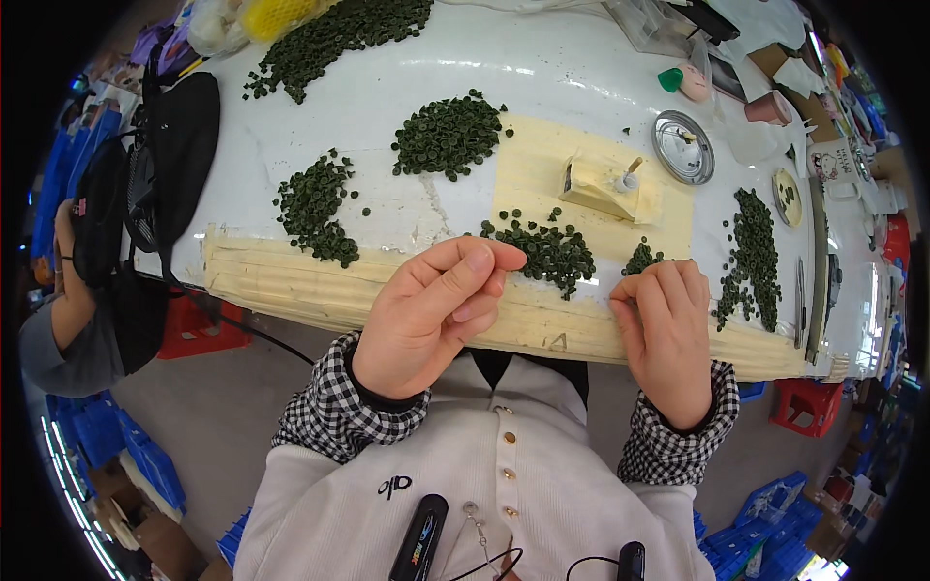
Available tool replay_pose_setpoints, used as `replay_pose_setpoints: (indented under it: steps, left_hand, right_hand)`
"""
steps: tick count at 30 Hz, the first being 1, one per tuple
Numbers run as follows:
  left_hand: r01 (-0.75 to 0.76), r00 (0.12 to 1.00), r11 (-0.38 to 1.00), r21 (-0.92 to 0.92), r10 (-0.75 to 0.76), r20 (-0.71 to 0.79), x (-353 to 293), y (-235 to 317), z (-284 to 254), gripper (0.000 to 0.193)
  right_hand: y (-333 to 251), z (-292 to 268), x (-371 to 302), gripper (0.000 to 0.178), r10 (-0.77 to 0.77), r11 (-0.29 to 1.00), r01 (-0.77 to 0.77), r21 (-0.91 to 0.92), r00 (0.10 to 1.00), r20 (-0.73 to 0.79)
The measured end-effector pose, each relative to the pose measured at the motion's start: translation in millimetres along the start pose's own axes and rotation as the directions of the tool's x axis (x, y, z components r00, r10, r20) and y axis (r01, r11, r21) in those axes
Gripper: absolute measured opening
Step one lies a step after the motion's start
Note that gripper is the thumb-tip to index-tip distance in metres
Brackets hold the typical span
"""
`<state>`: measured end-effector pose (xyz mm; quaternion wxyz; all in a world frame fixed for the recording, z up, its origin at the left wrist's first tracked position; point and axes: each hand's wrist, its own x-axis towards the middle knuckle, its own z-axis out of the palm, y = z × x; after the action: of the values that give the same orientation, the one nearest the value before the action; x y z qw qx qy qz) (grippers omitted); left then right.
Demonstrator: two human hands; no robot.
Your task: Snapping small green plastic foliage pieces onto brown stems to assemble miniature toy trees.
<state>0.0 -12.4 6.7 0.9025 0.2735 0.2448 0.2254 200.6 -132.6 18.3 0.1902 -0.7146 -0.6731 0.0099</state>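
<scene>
My left hand is raised at the table's front edge, palm turned inward. Its thumb and index finger meet in a pinch, and what they hold, if anything, is too small to make out. Just beyond its fingertips lies a heap of small dark green round pieces. To the right, my right hand hangs over the edge with its fingers bent down and the thumb close to them. Its fingertips are beside a smaller cluster of the same green pieces; anything between them is hidden.
More green piles lie at the left, the middle, the far left and the right. Beyond my hands stand a small taped block with a peg and a round metal dish. Tweezers and a black bag flank them.
</scene>
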Motion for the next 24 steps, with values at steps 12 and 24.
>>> replay_pose_setpoints:
  steps: [12, 24]
  left_hand:
    - [0.009, 0.999, 0.994, -0.107, -0.005, 0.045, 1, -3, -8, 0.014]
    - [0.024, 0.998, 0.994, -0.107, -0.017, 0.063, -1, -3, -7, 0.014]
  right_hand:
    - [-3, 4, -8, 0.016, -0.029, 0.998, 0.022, -0.055, 0.992, -0.12]
    - [4, 1, 3, 0.017, 0.086, 0.994, -0.098, -0.046, 0.974, -0.208]
